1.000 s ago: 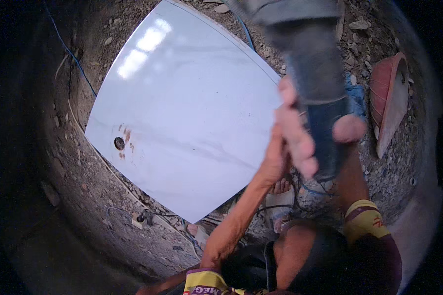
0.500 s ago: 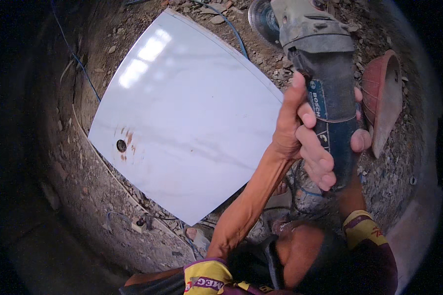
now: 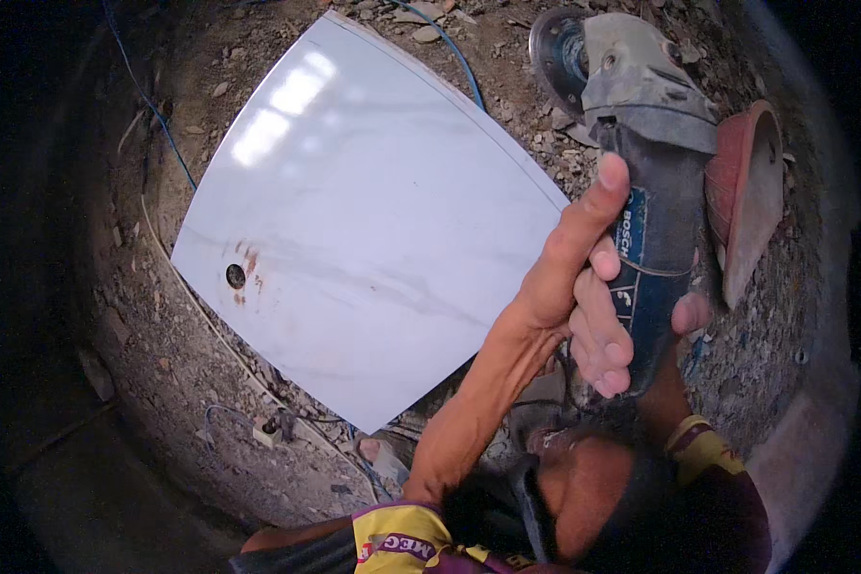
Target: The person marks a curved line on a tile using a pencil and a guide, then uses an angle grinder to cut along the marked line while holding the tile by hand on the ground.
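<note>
An angle grinder, dark-bodied with a dusty grey head and a metal disc at its top, is held upright in the picture, right of a large white tile. My left hand grips its left side, thumb along the body and fingers largely hidden behind. My right hand wraps round the lower body, fingertips on the left and thumb on the right. The white tile has faint grey veining, a round dark hole and brown smudges beside it at the left.
Rubble ground surrounds the tile. A red dusty bowl lies tilted at the right. Blue cables, a pale cord and a small socket box lie around the tile. A foot shows partly below my hands.
The grinder was blurred a second ago; its head and disc have since come into view and shifted right and down. My left hand has moved up along its body, thumb raised.
</note>
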### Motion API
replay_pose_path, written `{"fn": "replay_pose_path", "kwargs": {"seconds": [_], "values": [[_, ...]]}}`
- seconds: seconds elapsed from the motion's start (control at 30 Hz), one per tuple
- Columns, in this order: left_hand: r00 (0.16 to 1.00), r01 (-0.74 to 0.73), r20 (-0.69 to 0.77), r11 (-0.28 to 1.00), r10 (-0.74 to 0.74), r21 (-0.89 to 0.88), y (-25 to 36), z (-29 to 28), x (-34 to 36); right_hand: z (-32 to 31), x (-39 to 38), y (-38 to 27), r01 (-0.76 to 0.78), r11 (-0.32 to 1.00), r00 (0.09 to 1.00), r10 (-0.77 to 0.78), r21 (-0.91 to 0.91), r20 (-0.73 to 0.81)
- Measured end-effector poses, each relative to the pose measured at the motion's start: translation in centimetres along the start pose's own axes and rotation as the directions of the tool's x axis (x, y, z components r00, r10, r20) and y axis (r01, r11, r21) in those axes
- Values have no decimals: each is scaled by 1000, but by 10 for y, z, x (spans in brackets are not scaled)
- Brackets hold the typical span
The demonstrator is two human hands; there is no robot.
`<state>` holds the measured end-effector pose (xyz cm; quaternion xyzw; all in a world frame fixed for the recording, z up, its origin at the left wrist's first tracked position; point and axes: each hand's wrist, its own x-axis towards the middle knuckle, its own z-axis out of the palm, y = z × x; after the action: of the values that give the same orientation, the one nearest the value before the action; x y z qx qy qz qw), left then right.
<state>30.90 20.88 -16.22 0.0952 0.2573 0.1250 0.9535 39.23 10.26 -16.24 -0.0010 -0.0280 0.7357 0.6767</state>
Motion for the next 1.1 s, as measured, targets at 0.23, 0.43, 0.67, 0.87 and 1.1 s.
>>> {"fn": "replay_pose_path", "kwargs": {"seconds": [0.23, 0.43, 0.67, 0.87, 1.1], "values": [[998, 63, 7, 998, -63, 13, -7, 14, 4, 14, -6, 0, 76, 990, 997, -78, -121, -6], [979, 129, 160, 992, -126, -7, -22, 5, 16, 25, -10, -25, 63, 973, 998, -64, -221, 0], [657, -297, 193, -16, -729, 955, -158, -48, -5, 91, 3, -67, -65, 454, 918, -323, -889, -232], [854, -419, 324, 168, 408, 892, -180, -61, 6, 87, 31, -39, -130, 418, 831, -449, -899, -329], [859, -290, 431, 431, -277, 855, -207, -50, 0, 82, 53, -33, -368, 386, 782, -364, -846, -506]]}}
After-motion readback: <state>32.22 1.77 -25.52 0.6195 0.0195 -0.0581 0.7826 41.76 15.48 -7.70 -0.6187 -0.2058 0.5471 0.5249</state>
